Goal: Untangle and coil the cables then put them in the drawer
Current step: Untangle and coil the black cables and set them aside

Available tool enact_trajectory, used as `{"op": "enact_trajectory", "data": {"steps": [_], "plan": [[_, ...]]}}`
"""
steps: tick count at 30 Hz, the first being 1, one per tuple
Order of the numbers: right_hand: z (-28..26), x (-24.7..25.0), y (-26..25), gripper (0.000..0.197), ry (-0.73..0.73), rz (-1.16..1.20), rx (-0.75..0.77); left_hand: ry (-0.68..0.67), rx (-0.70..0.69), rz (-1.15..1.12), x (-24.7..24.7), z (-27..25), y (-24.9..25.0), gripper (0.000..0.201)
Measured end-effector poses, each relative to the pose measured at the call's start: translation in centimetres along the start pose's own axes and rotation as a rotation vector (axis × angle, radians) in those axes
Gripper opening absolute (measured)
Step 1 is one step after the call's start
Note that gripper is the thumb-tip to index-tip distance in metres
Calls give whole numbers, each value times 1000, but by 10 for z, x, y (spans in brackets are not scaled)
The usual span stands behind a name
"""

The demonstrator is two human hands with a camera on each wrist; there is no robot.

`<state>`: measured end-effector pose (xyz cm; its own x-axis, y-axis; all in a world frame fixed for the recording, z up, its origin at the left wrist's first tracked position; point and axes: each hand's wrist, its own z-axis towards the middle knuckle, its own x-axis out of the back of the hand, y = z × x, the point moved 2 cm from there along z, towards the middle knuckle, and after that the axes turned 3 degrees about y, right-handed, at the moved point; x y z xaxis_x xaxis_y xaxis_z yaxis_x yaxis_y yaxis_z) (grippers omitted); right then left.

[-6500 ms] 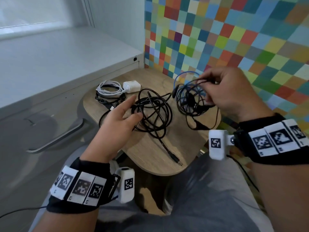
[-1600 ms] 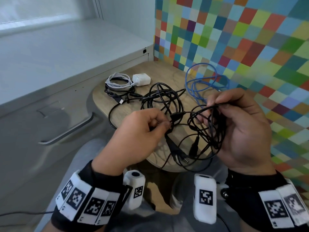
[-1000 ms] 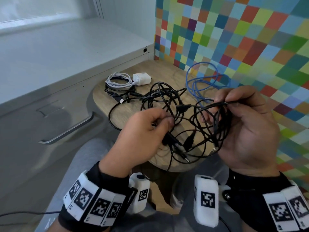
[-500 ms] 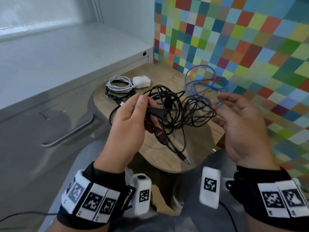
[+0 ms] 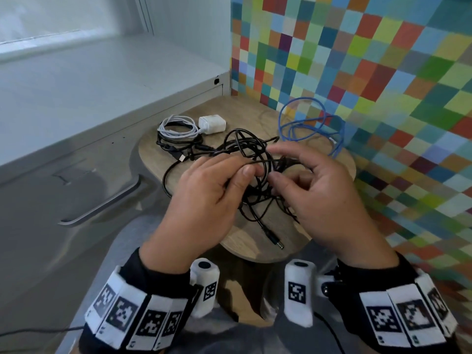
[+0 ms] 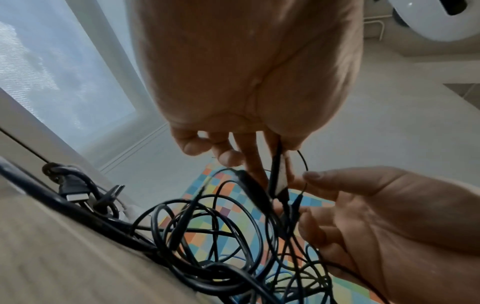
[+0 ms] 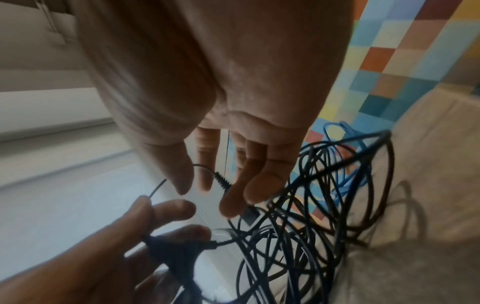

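A tangle of black cables (image 5: 252,146) lies on the small round wooden table (image 5: 237,237), with one barrel plug (image 5: 274,242) trailing toward me. My left hand (image 5: 245,172) hovers over the tangle and pinches a thin black cable between thumb and forefinger. The left wrist view shows a black connector (image 6: 279,174) in that pinch. My right hand (image 5: 278,167) is just to its right, fingers loosely spread and touching the thin strands. A ribbed plug (image 7: 221,179) passes between its fingers, but I see no grip. A blue cable (image 5: 306,123) lies loose at the back right.
A coiled white cable (image 5: 176,126) with its white charger (image 5: 212,123) sits at the back left, on a small black USB cable (image 5: 178,154). A grey cabinet to the left has a closed drawer with a bar handle (image 5: 102,208). A coloured tiled wall (image 5: 383,72) borders the right.
My right hand has let the black bundle down onto the table and come back in open. Both hands have moved together, low over the tangle. My left hand keeps its pinch.
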<state>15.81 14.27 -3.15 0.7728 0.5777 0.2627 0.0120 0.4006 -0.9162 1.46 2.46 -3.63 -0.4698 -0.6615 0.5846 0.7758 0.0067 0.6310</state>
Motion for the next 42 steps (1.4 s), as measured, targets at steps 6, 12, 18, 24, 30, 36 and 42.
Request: {"op": "enact_trajectory", "data": {"steps": [6, 12, 18, 24, 30, 36, 42], "plan": [[5, 5, 5, 30, 50, 32, 40, 61, 36, -243, 3, 0, 3, 24], [5, 4, 12, 42, 28, 69, -7, 85, 41, -670, -1, -2, 23, 26], [8, 19, 18, 12, 234, -68, -35, 371, 143, -856, 18, 4, 10, 32], [8, 32, 18, 20, 344, -264, 6, 404, 267, -909, 15, 2, 1, 37], [0, 0, -5, 44, 81, -338, 112, 344, 205, -925, 11, 3, 8, 34], [-5, -10, -3, 32, -155, -278, 12, 428, 181, -987, 18, 3, 2, 29], [3, 13, 7, 26, 43, -326, 40, 761, 263, -1116, 47, 10, -13, 30]]}}
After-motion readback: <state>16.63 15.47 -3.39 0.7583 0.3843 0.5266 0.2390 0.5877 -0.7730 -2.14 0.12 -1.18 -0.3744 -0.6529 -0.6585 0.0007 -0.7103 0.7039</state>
